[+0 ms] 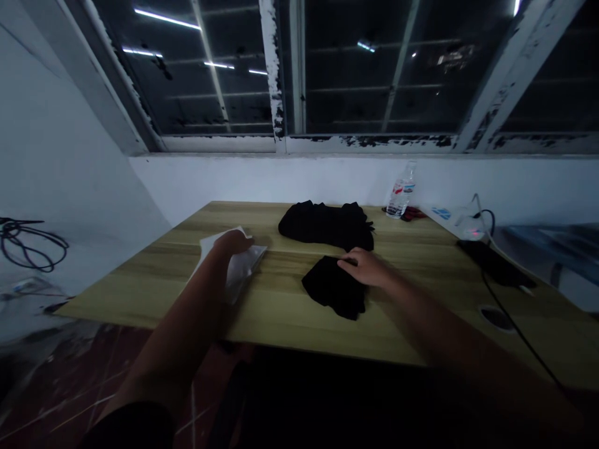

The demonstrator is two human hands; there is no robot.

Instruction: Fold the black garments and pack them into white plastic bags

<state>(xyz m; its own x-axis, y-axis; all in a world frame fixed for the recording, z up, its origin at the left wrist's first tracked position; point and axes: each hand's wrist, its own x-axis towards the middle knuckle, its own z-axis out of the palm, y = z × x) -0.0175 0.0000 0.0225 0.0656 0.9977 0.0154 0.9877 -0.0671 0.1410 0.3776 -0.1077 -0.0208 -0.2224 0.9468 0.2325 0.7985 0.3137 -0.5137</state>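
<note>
My left hand (234, 242) is closed on a white, partly see-through plastic bag (241, 268) at the left of the wooden table; some of its fingers are hidden behind the hand's back. A small folded black cloth (334, 288) lies flat near the table's front edge. At its upper right edge, my right hand (365, 267) has its thumb and fingers closed on the fabric. Just behind sits a larger heap of black cloth (322, 224), its top edge bunched and uneven. What kind of garment either cloth is cannot be made out.
A clear water bottle (401, 190) stands against the wall at the back, beside a dark red item (412, 214). To the right are a black flat object (496, 262), a cable and a round table hole (496, 318). Wood tabletop (154, 280) extends left of the bag.
</note>
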